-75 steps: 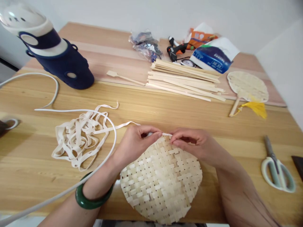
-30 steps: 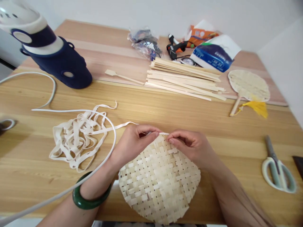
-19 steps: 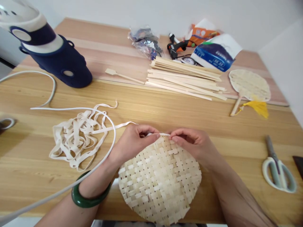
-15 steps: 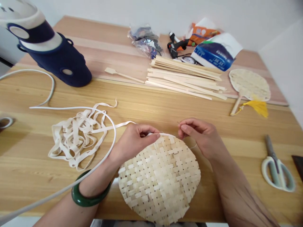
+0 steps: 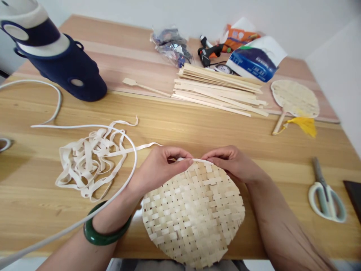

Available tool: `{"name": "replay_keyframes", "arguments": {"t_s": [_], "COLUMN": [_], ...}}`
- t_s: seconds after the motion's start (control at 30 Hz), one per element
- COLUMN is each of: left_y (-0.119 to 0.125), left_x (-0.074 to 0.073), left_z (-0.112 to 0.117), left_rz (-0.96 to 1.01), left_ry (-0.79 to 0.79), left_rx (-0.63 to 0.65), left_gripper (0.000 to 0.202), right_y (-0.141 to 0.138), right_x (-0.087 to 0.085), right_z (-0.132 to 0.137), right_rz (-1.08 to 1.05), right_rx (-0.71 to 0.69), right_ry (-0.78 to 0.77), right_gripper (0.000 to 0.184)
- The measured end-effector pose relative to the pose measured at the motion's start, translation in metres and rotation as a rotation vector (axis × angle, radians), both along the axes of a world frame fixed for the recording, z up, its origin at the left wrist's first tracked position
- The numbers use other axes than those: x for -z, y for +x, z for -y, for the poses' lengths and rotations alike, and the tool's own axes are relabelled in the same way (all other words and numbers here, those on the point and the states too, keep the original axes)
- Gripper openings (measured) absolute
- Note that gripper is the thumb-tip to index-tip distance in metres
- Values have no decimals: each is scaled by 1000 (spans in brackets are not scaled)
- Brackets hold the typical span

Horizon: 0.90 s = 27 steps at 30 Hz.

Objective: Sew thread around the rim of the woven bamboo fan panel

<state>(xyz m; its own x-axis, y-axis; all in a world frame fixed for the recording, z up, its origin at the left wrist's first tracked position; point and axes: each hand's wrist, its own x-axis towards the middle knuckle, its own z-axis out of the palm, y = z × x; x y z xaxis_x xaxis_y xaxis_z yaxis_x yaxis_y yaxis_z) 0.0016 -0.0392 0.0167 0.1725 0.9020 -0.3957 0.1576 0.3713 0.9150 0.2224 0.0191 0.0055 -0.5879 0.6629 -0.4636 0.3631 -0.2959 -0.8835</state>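
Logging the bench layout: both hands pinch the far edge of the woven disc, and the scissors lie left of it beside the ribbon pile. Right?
No. The head view shows the scissors right of the woven disc, far from the ribbon pile. The left hand and right hand do pinch the disc's far edge.

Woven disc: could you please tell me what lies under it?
The woven disc lies over the wooden table, its near part overhanging the edge. Whatever sits directly beneath is covered.
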Motion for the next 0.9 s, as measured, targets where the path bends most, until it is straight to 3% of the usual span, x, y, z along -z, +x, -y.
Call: {"name": "replay_keyframes", "arguments": {"t_s": [0.4,0.9], "left_y": [2,-2], "left_x": [2,6], "left_z": [0,0], "left_rz": [48,156], "left_ry": [10,-55], "left_rx": [-2,3], "left_gripper": [17,20], "right_y": [-8,-12], "right_x": [-1,2], "right_z": [-1,9], "right_rz": [-50,-105], "right_rx": [-28,67], "right_ry": [125,-27], "right_gripper": [20,22]}}
